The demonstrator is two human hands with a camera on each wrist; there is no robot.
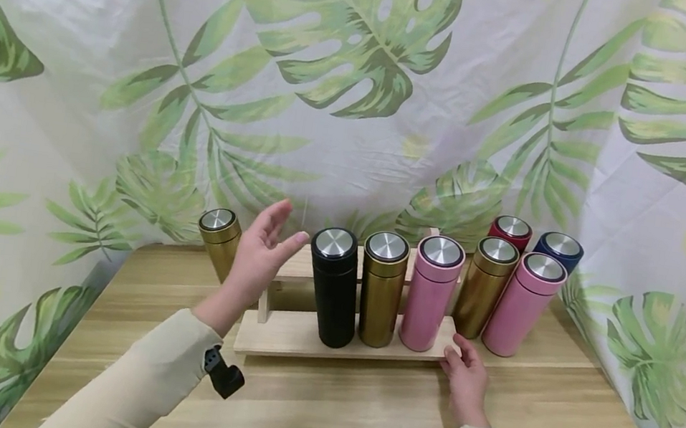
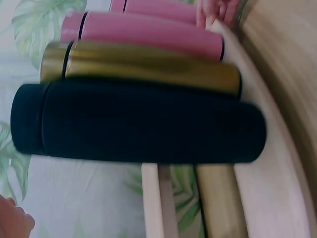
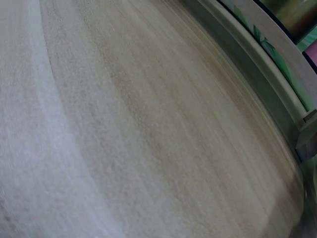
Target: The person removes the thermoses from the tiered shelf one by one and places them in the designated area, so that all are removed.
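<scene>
A two-level wooden shelf (image 1: 294,334) carries a black thermos bottle (image 1: 333,299), a gold thermos bottle (image 1: 380,298) and a pink thermos bottle (image 1: 429,301) in a row on its lower board. My left hand (image 1: 260,246) is raised left of the black bottle, fingers spread and holding nothing. Behind that hand stands another gold bottle (image 1: 218,244), partly hidden. My right hand (image 1: 466,378) grips the right end of the lower board. In the left wrist view the black bottle (image 2: 143,124) fills the middle, with right-hand fingers (image 2: 218,10) at the board's far end.
Right of the shelf stand a gold bottle (image 1: 482,297), a pink bottle (image 1: 518,313), a red bottle (image 1: 510,229) and a blue bottle (image 1: 560,248), close together. The wooden table (image 1: 342,416) ends at a leaf-patterned cloth (image 1: 353,136). Mostly tabletop (image 3: 148,124) shows in the right wrist view.
</scene>
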